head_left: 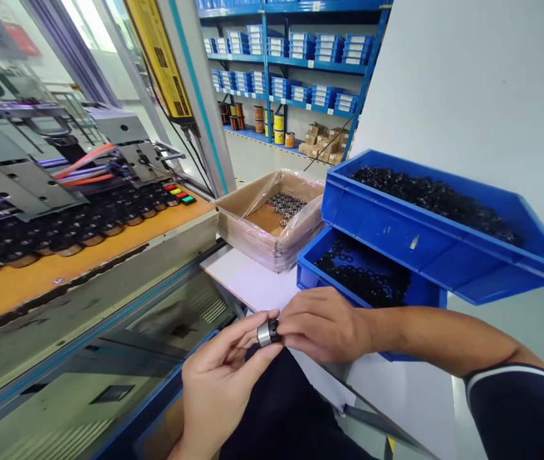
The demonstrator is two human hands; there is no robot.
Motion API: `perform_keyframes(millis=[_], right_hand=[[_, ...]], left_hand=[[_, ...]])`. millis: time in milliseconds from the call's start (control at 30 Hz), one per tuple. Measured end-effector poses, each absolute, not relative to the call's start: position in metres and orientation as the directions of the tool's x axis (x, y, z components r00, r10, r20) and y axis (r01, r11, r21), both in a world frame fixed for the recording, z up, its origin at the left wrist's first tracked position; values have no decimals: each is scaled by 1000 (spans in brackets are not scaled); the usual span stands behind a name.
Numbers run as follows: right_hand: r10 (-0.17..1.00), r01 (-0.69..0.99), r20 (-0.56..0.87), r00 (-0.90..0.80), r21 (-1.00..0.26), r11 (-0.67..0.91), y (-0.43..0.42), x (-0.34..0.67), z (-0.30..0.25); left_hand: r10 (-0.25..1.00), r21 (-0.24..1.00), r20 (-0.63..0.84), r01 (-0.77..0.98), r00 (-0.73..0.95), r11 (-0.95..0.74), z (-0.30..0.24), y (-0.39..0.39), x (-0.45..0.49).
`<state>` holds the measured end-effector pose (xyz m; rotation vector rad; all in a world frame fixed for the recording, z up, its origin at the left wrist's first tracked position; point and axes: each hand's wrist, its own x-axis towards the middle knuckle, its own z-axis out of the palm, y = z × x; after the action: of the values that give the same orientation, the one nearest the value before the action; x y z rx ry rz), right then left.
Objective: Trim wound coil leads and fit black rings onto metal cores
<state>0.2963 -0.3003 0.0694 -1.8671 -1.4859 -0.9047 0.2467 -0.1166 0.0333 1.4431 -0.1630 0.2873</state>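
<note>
My left hand (226,377) pinches a small silver stator core (263,334) between thumb and fingers, just above my lap. A black plastic end piece (274,329) with teeth sits at the core's right end. My right hand (322,322) has its fingertips closed on that black piece, pressed against the core; the fingers partly hide it. Beyond my hands is a plastic-lined cardboard box (252,233) with several metal cores (287,206) in it. To the right, a lower blue bin (307,276) holds black ring-shaped parts (362,278).
An upper blue bin (396,230) full of black parts sits tilted over the lower one. Both bins and the box are at the white table (245,281). At left a machine (130,150) has rows of black-topped parts along its orange ledge (108,250). Blue shelves (266,61) stand behind.
</note>
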Motion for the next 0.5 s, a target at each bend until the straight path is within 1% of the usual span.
perform_keyframes(millis=[67,133,333,433,500], right_hand=[[572,972,797,191,-71,-225,-303,298,69],[585,972,786,198,-79,-223,-306,299,69],[614,974,775,148,-6,-227,-309,301,69],[633,968,765,119,52,-245,-309,299,70],[646,965,758,89,96,-246,-309,298,71]], left_hand=[[91,949,298,-305,950,81,33,-117,247],[76,945,317,-321,945,56,34,-116,247],[64,953,290,-294,955,69,35,-114,248],[48,960,269,-272,962,71,34,-114,247],[46,958,265,-268,963,103,32,-117,246]])
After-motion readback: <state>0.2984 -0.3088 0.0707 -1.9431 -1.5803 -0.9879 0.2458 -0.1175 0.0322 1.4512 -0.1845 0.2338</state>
